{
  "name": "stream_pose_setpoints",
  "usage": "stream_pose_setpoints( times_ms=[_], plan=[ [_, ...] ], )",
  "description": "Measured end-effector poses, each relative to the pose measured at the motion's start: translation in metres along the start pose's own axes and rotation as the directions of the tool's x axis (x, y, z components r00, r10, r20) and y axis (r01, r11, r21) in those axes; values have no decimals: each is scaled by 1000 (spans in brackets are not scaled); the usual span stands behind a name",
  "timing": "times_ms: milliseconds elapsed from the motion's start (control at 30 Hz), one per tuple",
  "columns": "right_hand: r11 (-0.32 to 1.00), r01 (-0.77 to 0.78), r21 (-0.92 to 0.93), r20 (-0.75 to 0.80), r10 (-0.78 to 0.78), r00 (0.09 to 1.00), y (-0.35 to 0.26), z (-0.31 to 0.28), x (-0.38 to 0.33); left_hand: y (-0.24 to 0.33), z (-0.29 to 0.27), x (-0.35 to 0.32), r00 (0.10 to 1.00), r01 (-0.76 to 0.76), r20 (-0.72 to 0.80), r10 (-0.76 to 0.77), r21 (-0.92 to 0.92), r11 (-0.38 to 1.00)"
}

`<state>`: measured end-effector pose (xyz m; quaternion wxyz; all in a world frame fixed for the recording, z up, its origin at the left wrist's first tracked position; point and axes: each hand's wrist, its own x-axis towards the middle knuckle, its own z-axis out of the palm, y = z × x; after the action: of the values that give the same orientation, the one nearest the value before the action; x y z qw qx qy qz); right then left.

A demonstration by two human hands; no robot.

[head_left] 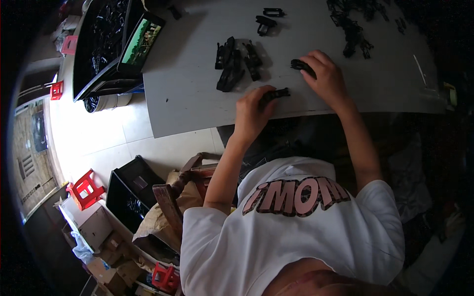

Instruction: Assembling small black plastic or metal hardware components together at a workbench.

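Note:
My left hand (251, 109) is closed around a small black plastic part (280, 93), low over the table's near edge. A ridged end of that part sticks out to the right past my fingers. Farther up and to the right, my right hand (327, 81) grips a second black part (302, 65) between thumb and fingers. The two parts are apart from each other. Beyond my left hand lies a loose cluster of similar black parts (228, 66), with another black piece (252, 60) beside it. Fingers cover much of both held parts.
On the grey table (187, 103), two more black pieces (265, 24) lie at the far side, and a tangled black heap (349, 29) at the far right. A lit phone (142, 42) leans against a large black bin (101, 39). A wooden chair (170, 197) stands left of me.

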<state>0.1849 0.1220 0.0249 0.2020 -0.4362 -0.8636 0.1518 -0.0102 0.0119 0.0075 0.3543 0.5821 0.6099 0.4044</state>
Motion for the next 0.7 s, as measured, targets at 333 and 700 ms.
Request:
stream_pose_setpoints(
  times_ms=[333,700],
  plan=[
    [993,55,-100,-90,-64,994,5,16,-11,0,7,3,1000,-17,-21,16,-40,999],
    [965,42,258,170,-88,982,-41,1,-16,1,1,4,1000,20,-7,-21,-114,993]
  ],
)
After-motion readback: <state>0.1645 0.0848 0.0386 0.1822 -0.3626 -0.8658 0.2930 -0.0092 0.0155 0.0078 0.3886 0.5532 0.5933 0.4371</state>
